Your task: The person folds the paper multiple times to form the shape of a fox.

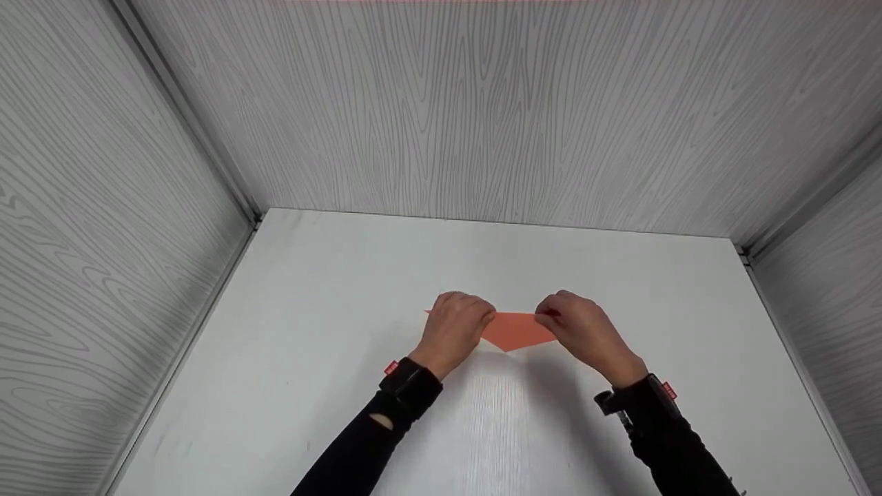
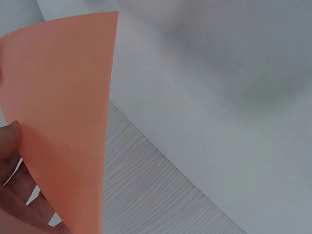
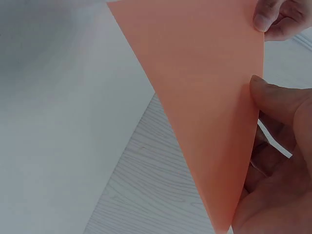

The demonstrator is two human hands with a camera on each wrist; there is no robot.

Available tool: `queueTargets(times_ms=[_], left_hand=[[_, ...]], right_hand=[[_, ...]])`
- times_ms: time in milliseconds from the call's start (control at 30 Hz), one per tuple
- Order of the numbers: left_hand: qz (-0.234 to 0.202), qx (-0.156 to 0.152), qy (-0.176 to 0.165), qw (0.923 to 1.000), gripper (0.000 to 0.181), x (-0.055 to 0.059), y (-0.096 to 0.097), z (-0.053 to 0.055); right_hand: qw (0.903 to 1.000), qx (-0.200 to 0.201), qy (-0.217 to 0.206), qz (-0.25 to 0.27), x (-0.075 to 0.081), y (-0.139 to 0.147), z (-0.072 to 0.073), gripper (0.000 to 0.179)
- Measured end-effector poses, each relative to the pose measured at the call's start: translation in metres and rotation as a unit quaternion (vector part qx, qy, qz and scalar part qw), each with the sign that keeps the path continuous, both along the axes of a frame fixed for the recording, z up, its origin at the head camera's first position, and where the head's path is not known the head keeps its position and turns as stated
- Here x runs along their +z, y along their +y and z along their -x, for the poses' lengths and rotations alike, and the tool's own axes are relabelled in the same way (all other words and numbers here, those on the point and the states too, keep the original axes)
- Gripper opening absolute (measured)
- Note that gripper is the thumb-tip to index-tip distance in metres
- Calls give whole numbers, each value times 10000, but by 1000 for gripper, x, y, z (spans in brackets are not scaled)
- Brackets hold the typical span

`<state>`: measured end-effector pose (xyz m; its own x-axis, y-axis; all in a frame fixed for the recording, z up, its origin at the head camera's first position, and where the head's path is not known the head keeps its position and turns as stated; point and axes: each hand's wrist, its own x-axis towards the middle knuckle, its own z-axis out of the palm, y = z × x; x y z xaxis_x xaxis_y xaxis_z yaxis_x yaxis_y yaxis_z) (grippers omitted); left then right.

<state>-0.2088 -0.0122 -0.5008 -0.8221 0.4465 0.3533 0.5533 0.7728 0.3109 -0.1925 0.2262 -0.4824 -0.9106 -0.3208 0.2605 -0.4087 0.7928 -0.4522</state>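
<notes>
An orange sheet of paper (image 1: 515, 332), triangular in outline, is held up above the white tabletop, one corner pointing down toward the person. The left hand (image 1: 456, 322) pinches its upper edge on the left, and a small tip of paper pokes out beyond that hand. On the right, the right hand (image 1: 582, 329) pinches the same edge between thumb and fingers. In the right wrist view the thumb (image 3: 273, 100) lies on the near face of the paper, with fingers behind it. The left wrist view shows the left thumb (image 2: 9, 140) at the paper's edge.
Beneath the hands spreads a white tabletop (image 1: 358, 262). Grey wood-grain panels enclose it: a back wall (image 1: 475, 117), a left wall (image 1: 89, 227) and a right wall (image 1: 827, 275). Both wrists wear black bands, and shadows of the arms fall on the table.
</notes>
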Motion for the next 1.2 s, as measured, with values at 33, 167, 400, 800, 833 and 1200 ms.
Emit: queueTargets(times_ms=[33,167,400,800,833,1200], left_hand=[[-39,3,-33,10000,15,0,1,0],[-96,2,-48,9999,15,1,4,-2],[-47,-7,143,9999,14,2,9,-7],[-398,-134,268,9988,18,-1,10,-8],[-390,-133,288,9987,17,-1,10,-8],[-289,28,399,9988,15,2,3,-9]], right_hand=[[9999,-23,106,-46,0,-1,-1,6],[9984,-17,508,-254,0,-9,-4,9],[9939,290,1060,-36,-4,-24,-8,12],[9948,233,973,-184,-8,-35,-8,8],[9948,238,976,-192,-8,-35,-9,8],[9943,382,990,-114,-9,-37,-11,8]])
